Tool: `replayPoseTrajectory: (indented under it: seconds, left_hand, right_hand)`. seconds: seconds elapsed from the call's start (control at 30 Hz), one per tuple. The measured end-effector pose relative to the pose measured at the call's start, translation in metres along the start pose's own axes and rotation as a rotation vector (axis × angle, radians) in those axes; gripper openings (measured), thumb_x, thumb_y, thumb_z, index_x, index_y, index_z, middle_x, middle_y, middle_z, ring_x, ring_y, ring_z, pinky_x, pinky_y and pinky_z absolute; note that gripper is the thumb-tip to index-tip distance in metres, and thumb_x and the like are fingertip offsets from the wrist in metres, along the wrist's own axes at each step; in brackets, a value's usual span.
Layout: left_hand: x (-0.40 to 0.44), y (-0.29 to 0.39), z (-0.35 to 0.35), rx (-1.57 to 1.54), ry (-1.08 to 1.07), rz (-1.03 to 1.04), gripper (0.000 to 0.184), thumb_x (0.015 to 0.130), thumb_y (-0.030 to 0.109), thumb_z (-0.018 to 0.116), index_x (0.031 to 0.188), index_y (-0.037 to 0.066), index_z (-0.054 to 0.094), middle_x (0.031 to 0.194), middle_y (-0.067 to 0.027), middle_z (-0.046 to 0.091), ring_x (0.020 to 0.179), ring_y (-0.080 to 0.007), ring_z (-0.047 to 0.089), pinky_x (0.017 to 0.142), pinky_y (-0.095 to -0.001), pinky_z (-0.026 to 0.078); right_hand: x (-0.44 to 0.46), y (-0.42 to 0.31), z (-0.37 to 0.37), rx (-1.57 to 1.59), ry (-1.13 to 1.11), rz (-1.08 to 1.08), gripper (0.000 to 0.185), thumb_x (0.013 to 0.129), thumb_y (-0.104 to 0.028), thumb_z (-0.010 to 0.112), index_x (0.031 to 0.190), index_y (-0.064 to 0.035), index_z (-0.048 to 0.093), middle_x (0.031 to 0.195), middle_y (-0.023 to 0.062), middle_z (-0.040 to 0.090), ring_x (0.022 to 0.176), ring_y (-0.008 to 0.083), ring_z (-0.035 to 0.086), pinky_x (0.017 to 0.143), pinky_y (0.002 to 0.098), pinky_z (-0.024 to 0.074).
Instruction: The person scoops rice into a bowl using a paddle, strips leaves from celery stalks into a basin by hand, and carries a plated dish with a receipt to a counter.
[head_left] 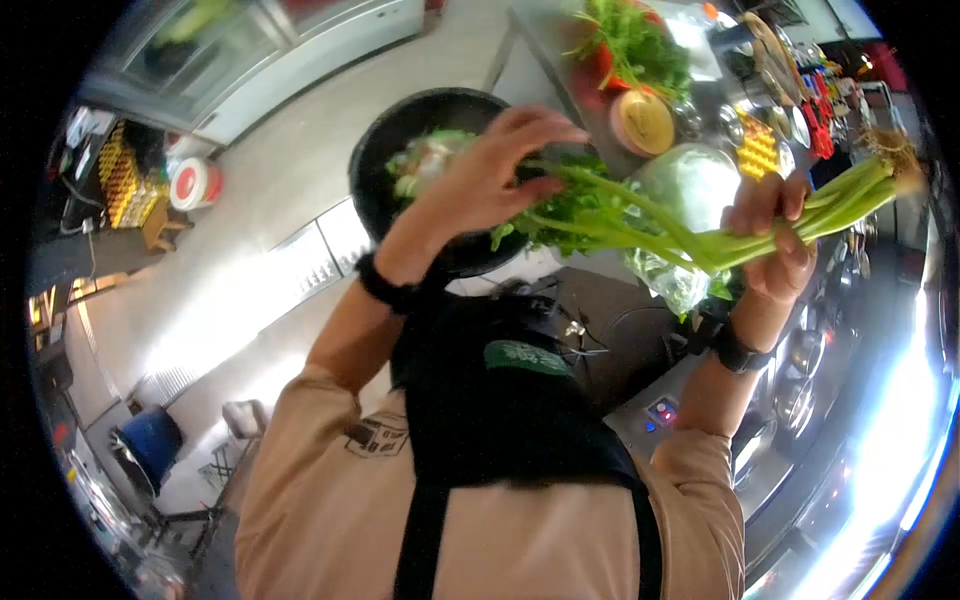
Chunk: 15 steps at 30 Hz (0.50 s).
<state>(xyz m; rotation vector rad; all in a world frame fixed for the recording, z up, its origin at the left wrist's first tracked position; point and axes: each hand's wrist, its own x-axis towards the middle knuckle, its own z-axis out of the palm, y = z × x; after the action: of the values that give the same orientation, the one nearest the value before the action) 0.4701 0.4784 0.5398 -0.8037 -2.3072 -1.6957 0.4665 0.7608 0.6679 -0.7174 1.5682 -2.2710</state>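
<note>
A bunch of celery (720, 250) stretches across the upper right of the view, its pale stalks and root end to the right and its leaves to the left. My right hand (775, 235) has its fingers wrapped round the stalks. Beside the leafy end is my left hand (475, 180), thumb and fingers apart and curved, slightly blurred. Under it stands a round black bin (372, 165) with pale green and white vegetable scraps (425, 160) inside. My left forearm hides part of this bin.
A metal table (545, 65) holds leafy greens (635, 45), a round tub (642, 122), a clear plastic bag (690, 185) and a yellow egg tray (758, 150). A white-and-red bucket (195, 184) stands on the floor at left. Farther left is a blue chair (150, 445).
</note>
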Motion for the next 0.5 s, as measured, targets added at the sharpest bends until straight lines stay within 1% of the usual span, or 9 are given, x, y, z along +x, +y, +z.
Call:
replayPoseTrajectory:
  seconds: [0.03, 0.07, 0.13, 0.17, 0.2, 0.3, 0.4, 0.43, 0.5]
  left_hand:
    - [0.001, 0.000, -0.003, 0.021, 0.019, 0.109, 0.036, 0.079, 0.003, 0.067, 0.113, 0.010, 0.057, 0.115, -0.0066, 0.054, 0.112, -0.0234, 0.053, 0.091, -0.0333, 0.046]
    - [0.001, -0.003, -0.008, 0.035, 0.030, 0.096, 0.036, 0.079, 0.003, 0.067, 0.113, 0.010, 0.057, 0.115, -0.0066, 0.054, 0.112, -0.0234, 0.053, 0.091, -0.0333, 0.046]
    - [-0.002, -0.011, -0.015, -0.039, -0.071, 0.096, 0.025, 0.079, 0.004, 0.067, 0.102, 0.006, 0.057, 0.109, -0.0059, 0.057, 0.103, -0.0243, 0.057, 0.087, -0.0338, 0.048]
    - [-0.004, -0.013, -0.016, -0.058, -0.017, 0.087, 0.014, 0.083, 0.006, 0.065, 0.093, 0.004, 0.056, 0.100, -0.0058, 0.060, 0.094, -0.0205, 0.060, 0.083, -0.0332, 0.048]
    - [-0.006, -0.016, -0.021, -0.058, -0.016, 0.088, 0.014, 0.083, 0.006, 0.065, 0.093, 0.004, 0.056, 0.100, -0.0058, 0.060, 0.094, -0.0205, 0.060, 0.083, -0.0332, 0.048]
    - [-0.017, -0.026, -0.041, -0.241, -0.143, -0.114, 0.016, 0.090, 0.019, 0.059, 0.089, 0.004, 0.056, 0.090, -0.0054, 0.061, 0.086, -0.0114, 0.057, 0.075, -0.0271, 0.046]
    - [-0.019, -0.031, -0.064, -0.317, -0.259, -0.185, 0.019, 0.090, 0.023, 0.059, 0.088, 0.004, 0.054, 0.089, -0.0033, 0.062, 0.085, -0.0115, 0.056, 0.074, -0.0251, 0.044]
    - [-0.020, -0.030, -0.071, -0.390, -0.311, -0.244, 0.018, 0.090, 0.022, 0.059, 0.088, 0.005, 0.054, 0.089, -0.0034, 0.063, 0.087, -0.0132, 0.058, 0.076, -0.0257, 0.044]
    - [-0.030, -0.044, -0.072, -0.514, -0.305, -0.281, 0.019, 0.089, 0.022, 0.060, 0.089, 0.005, 0.053, 0.090, -0.0048, 0.063, 0.088, -0.0142, 0.059, 0.077, -0.0266, 0.044]
  right_hand:
    - [0.002, 0.003, 0.003, 0.015, -0.002, 0.014, 0.030, 0.076, -0.014, 0.066, 0.090, -0.0128, 0.040, 0.076, 0.0070, 0.046, 0.072, 0.0214, 0.046, 0.066, 0.0329, 0.0416]
    - [0.004, 0.007, 0.008, 0.032, -0.020, 0.013, 0.030, 0.076, -0.014, 0.067, 0.090, -0.0127, 0.040, 0.076, 0.0071, 0.046, 0.072, 0.0214, 0.046, 0.067, 0.0331, 0.0419]
    - [0.006, 0.012, 0.015, 0.003, 0.008, 0.039, 0.030, 0.076, -0.013, 0.066, 0.089, -0.0126, 0.039, 0.076, 0.0071, 0.045, 0.071, 0.0214, 0.046, 0.067, 0.0337, 0.0426]
    - [0.008, 0.016, 0.012, 0.003, -0.007, 0.041, 0.028, 0.078, -0.012, 0.065, 0.091, -0.0112, 0.040, 0.079, 0.0080, 0.046, 0.075, 0.0224, 0.047, 0.069, 0.0338, 0.0432]
    - [0.009, 0.018, 0.010, 0.001, -0.006, 0.042, 0.028, 0.078, -0.012, 0.065, 0.091, -0.0112, 0.040, 0.079, 0.0080, 0.046, 0.075, 0.0224, 0.047, 0.069, 0.0338, 0.0432]
    - [0.008, 0.026, 0.001, 0.054, 0.151, 0.083, 0.025, 0.081, -0.009, 0.060, 0.099, -0.0071, 0.042, 0.088, 0.0109, 0.048, 0.084, 0.0233, 0.046, 0.078, 0.0330, 0.0409]
    - [0.010, 0.039, -0.006, 0.099, 0.260, 0.089, 0.023, 0.083, -0.006, 0.058, 0.101, -0.0063, 0.044, 0.089, 0.0109, 0.049, 0.084, 0.0225, 0.045, 0.079, 0.0319, 0.0398]
    - [0.012, 0.042, -0.007, 0.123, 0.224, 0.119, 0.019, 0.084, -0.005, 0.057, 0.100, -0.0057, 0.047, 0.091, 0.0106, 0.050, 0.086, 0.0220, 0.046, 0.081, 0.0318, 0.0401]
    - [0.014, 0.052, -0.006, 0.125, 0.261, 0.119, 0.018, 0.085, -0.006, 0.057, 0.100, -0.0057, 0.047, 0.092, 0.0106, 0.051, 0.087, 0.0221, 0.048, 0.083, 0.0320, 0.0409]
